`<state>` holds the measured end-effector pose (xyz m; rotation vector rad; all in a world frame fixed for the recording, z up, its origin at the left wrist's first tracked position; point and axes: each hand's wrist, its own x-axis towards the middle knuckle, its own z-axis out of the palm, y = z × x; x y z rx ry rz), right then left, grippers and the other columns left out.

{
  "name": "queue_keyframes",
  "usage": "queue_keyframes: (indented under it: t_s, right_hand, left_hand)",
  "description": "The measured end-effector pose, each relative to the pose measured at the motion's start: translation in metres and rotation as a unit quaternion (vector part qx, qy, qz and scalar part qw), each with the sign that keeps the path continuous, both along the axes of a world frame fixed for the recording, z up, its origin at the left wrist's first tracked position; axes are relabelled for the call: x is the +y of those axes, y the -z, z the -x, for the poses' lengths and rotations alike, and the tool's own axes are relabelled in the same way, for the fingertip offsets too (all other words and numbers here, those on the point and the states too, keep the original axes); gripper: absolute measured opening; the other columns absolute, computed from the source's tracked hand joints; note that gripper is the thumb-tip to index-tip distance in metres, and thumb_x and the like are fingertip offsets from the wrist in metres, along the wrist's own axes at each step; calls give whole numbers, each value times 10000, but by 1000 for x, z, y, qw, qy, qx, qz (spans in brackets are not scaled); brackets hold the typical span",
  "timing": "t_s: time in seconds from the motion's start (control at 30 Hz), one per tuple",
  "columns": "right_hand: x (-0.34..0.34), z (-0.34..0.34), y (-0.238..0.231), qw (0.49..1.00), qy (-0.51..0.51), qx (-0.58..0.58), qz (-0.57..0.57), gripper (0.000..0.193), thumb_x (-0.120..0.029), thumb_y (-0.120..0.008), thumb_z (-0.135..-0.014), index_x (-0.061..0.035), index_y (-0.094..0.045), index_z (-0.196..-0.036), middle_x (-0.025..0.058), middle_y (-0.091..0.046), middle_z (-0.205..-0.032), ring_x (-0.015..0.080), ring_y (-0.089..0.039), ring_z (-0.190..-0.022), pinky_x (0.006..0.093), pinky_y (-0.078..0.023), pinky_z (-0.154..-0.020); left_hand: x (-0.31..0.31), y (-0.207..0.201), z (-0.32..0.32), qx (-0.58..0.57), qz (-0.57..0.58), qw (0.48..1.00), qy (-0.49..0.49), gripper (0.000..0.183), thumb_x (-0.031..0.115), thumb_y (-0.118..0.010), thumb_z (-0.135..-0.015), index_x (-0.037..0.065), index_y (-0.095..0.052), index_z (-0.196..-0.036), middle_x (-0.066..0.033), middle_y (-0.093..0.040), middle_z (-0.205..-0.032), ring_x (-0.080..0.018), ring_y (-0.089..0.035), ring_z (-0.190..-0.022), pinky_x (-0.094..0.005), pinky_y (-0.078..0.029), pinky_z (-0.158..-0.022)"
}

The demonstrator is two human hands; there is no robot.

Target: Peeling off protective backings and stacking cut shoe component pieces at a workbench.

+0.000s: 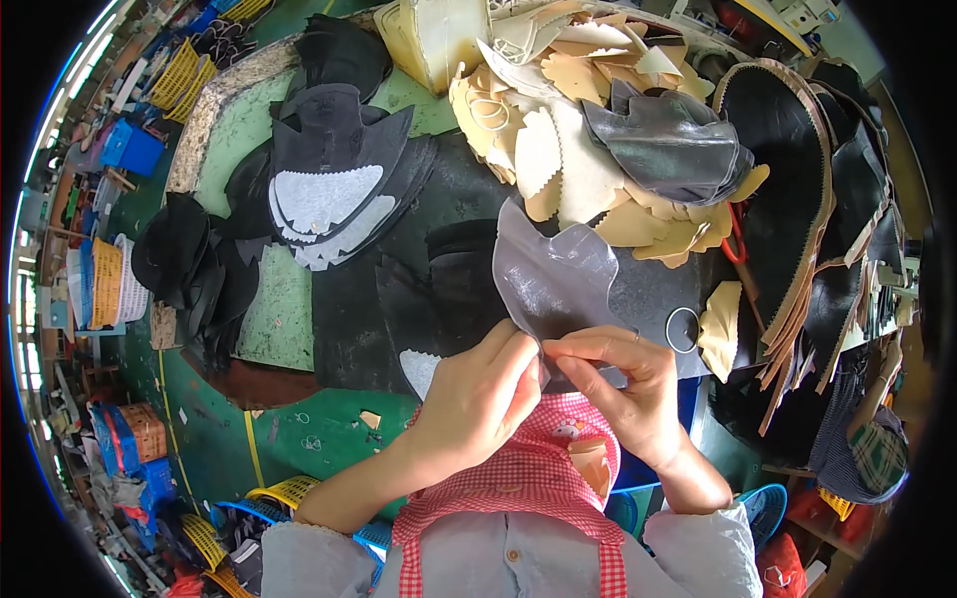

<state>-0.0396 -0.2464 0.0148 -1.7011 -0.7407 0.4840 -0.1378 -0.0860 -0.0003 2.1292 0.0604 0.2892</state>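
At the near edge of the bench, left hand and right hand pinch a grey sheet in fingertip grips.

Left: blue bin; white basket beside yellow basket.

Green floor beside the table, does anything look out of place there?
Yes: a small tan scrap lies on the green floor, with thin pale loops nearby. That looks odd because similar tan pieces are piled on the table; it may have dropped.
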Motion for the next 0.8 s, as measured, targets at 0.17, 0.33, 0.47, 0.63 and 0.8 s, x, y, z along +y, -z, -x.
queue_keyframes:
  t_s: [0.17,0.33,0.47,0.63,0.8]
  right_hand:
    - [3,-7,-4,996,21,85,12,76,-18,-706,-872,0,-710,-946,49,-728,-885,116,-673,-767,259,-552,-724]
    - [2,-16,2,986,-80,147,-5,103,-56,-653,-932,30,-637,-987,38,-653,-878,76,-611,-806,253,-513,-760]
    - [5,-25,-11,945,-112,307,-22,117,-144,-485,-1005,-32,-516,-1007,-3,-537,-904,81,-492,-808,225,-424,-735]
    - [16,-20,-2,994,-60,-84,-30,279,-211,-665,-953,-7,-561,-794,22,-543,-780,111,-492,-692,288,-419,-631]
    - [-6,-53,15,991,63,114,-41,274,-159,-583,-1012,-9,-587,-783,48,-690,-824,44,-587,-726,209,-472,-660]
  left_hand:
    - [5,9,4,22,145,988,38,93,81,-597,-948,0,-556,-929,-110,-567,-837,-207,-611,-669,-325,-466,-572]
    - [22,-2,3,148,355,923,4,181,152,-555,-995,-4,-549,-904,-68,-604,-879,-132,-622,-774,-295,-504,-703]
    - [17,-5,2,102,321,941,31,276,209,-575,-1019,-17,-597,-1175,-83,-668,-945,-130,-633,-805,-316,-535,-685]
    - [1,-5,5,61,368,926,66,287,204,-548,-1042,-27,-589,-1208,-59,-634,-996,-88,-585,-869,-278,-501,-764]
    - [34,4,13,165,394,900,84,320,145,-634,-989,-10,-532,-1250,-36,-572,-1088,-95,-571,-1037,-281,-479,-934]
